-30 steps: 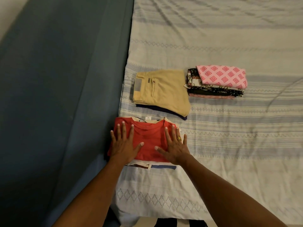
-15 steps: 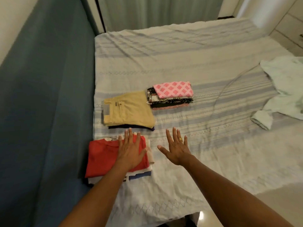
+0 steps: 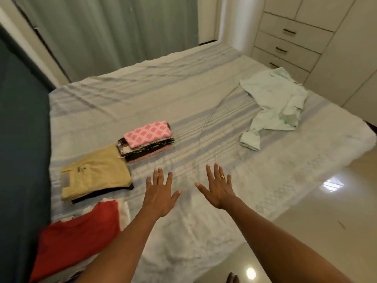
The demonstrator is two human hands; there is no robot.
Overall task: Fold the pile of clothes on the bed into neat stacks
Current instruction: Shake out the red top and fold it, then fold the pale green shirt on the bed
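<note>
Three folded stacks lie on the bed. A red shirt tops the nearest stack at lower left. Folded tan trousers sit on a dark garment behind it. A pink checked cloth tops a stack of patterned pieces further back. An unfolded pale green shirt sprawls at the far right of the bed. My left hand and my right hand hover over bare sheet with fingers spread, holding nothing. Both are to the right of the red shirt.
A dark blue headboard runs along the left side. Grey curtains hang behind the bed. White drawers stand at the back right. Glossy floor lies to the right of the bed's edge.
My left hand has lifted off the red shirt and moved right. Both hands now reach forward over the sheet. The view has swung right, bringing the green shirt fully into sight.
</note>
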